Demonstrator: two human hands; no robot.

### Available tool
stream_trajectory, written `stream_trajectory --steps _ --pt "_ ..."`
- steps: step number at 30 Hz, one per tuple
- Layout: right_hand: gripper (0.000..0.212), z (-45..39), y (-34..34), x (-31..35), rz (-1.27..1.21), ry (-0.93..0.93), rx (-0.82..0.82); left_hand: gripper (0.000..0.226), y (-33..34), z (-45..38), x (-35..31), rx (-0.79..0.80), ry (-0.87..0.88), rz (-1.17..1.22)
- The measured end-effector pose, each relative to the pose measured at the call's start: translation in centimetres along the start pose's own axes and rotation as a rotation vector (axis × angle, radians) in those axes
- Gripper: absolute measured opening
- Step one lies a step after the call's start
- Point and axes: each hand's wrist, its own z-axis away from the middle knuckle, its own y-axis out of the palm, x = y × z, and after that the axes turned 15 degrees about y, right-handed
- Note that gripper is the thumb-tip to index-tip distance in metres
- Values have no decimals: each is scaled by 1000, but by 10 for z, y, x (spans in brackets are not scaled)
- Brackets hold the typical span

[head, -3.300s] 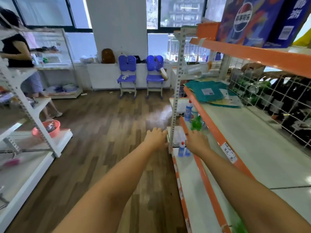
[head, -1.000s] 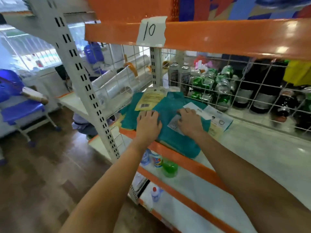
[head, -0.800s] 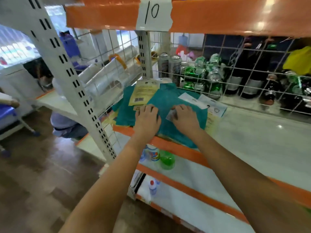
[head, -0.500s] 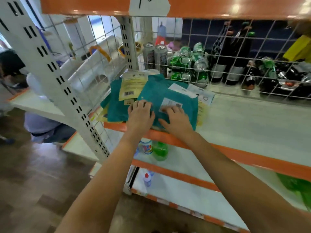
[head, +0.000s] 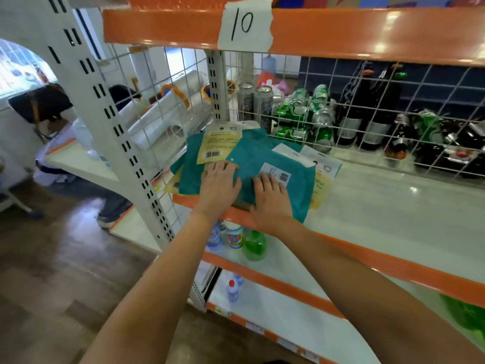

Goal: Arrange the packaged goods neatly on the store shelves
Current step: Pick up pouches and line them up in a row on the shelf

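Teal packages (head: pixel 265 156) stacked at front left corner of white shelf (head: pixel 393 206), orange-edged, wire mesh behind. Left hand (head: pixel 219 183) and right hand (head: pixel 271 198) lie flat on the stack, fingers straight, pressing. Wood floor (head: pixel 52 271) below.

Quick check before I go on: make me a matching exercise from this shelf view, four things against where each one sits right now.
Things
1. teal packages
2. green bottle
3. dark glass bottles
4. paper sign marked 10

Places
A. taped on the orange edge of the shelf above
B. behind the wire grid, at the back right
C. on the shelf below, near its front edge
D. under the left hand and right hand, at the left end of the white shelf

Pairs: 1-D, 2-C, 3-B, 4-A
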Motion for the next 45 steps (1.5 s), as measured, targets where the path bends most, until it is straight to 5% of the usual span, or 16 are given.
stream_trajectory --steps 11,25,37,45 --pt "59 -16 -9 5 50 7 -51 36 -22 5 2 -43 -23 26" --pt "75 -13 -5 -27 119 -67 6 34 -8 5 -11 -49 37 48" --pt "49 -20 -37 -56 3 -13 -197 35 -28 -13 -5 -131 -92 98" --pt "24 -32 -92 -76 -395 262 -298 39 -16 -20 -29 37 -110 77"
